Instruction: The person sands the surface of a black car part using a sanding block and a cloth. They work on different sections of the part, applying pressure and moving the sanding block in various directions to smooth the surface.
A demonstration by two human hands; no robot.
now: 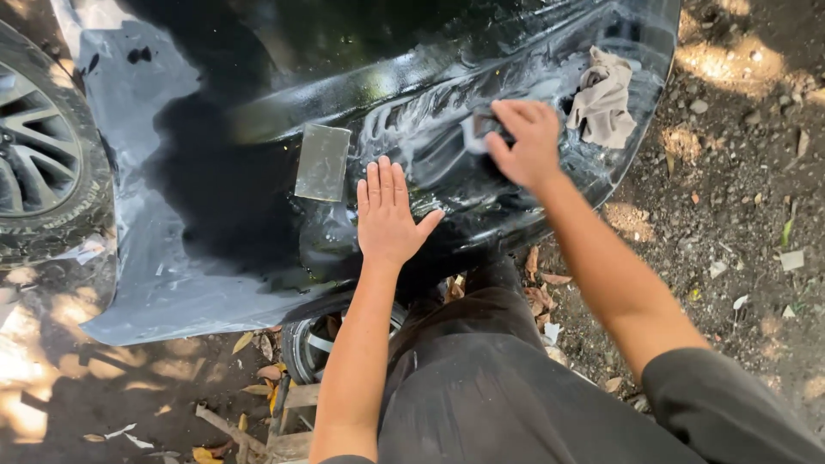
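The black car panel is looking glossy and wet, with white foam at 1 o'clock. The crumpled cloth is looking soft and matt. The ground is looking rough, gravelly.

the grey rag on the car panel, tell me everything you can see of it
The grey rag is a crumpled, beige-grey cloth, bunched into soft folds with one corner sticking up. It lies on the wet, glossy black car panel, near the panel's right edge, beside streaks of white soapy foam. Neither hand touches it: the right hand works just to its left, gripping a small dark sanding block, and the left hand lies flat further left.
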